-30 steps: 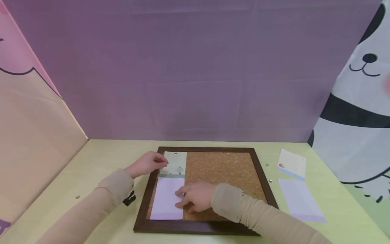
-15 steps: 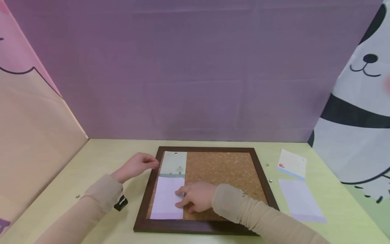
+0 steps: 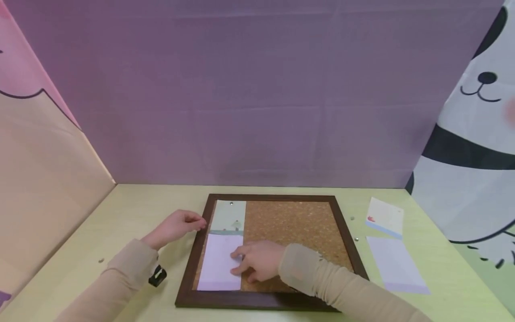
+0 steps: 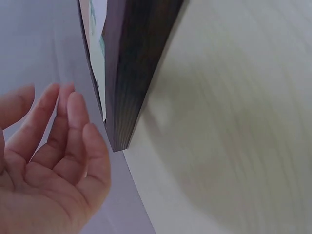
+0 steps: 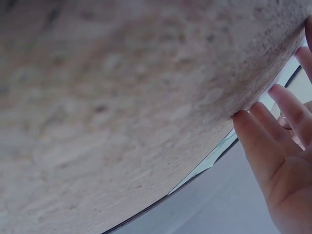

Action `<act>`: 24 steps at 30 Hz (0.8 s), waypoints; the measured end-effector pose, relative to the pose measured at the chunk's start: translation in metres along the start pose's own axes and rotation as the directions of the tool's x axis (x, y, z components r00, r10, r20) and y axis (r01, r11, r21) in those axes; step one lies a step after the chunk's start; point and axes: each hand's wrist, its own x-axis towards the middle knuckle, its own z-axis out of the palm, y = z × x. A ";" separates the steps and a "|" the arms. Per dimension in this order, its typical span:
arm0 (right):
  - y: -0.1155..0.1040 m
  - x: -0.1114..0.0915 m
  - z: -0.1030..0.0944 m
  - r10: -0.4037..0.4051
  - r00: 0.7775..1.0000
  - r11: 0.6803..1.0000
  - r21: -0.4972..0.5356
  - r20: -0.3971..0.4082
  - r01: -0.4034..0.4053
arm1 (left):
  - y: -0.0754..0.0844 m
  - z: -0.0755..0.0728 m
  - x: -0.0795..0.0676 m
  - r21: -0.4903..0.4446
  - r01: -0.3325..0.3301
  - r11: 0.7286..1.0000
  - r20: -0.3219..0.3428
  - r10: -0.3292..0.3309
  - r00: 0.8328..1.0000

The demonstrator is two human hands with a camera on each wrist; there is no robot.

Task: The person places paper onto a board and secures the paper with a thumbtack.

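A cork board (image 3: 289, 223) in a dark brown frame lies on the table. Along its left side a pale green card (image 3: 227, 214) has a small round pin (image 3: 231, 203) near its top edge. Below it, overlapping its lower edge, is a lilac paper (image 3: 219, 261). My right hand (image 3: 261, 260) rests with spread fingertips on that paper's right side. Beside the frame's left edge hovers my left hand (image 3: 179, 227), thumb near the fingers; in the left wrist view the fingers (image 4: 63, 117) are loosely bent with nothing between them.
Right of the board lie a cream card (image 3: 385, 218) with a blue edge and another lilac paper (image 3: 398, 264). Small pins (image 3: 356, 239) sit near them, and one small round piece (image 3: 101, 260) lies at far left. A purple cloth (image 3: 257, 98) hangs behind the table.
My left hand has drawn back leftward from the green card's left edge to outside the frame, then slightly toward me. The right hand has stayed on the lilac paper.
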 end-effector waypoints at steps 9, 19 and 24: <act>0.000 0.000 0.001 0.009 1.000 1.000 0.003 -0.005 -0.009 | 0.007 0.002 -0.010 0.042 0.012 0.999 0.021 -0.013 1.000; -0.002 -0.001 -0.001 0.039 0.999 0.999 0.023 0.011 -0.040 | -0.003 -0.012 -0.021 0.033 0.000 0.999 -0.034 0.001 0.999; -0.003 0.000 -0.002 0.041 0.999 0.999 0.019 0.008 -0.041 | -0.009 -0.022 -0.032 0.069 0.029 0.997 -0.091 -0.023 0.996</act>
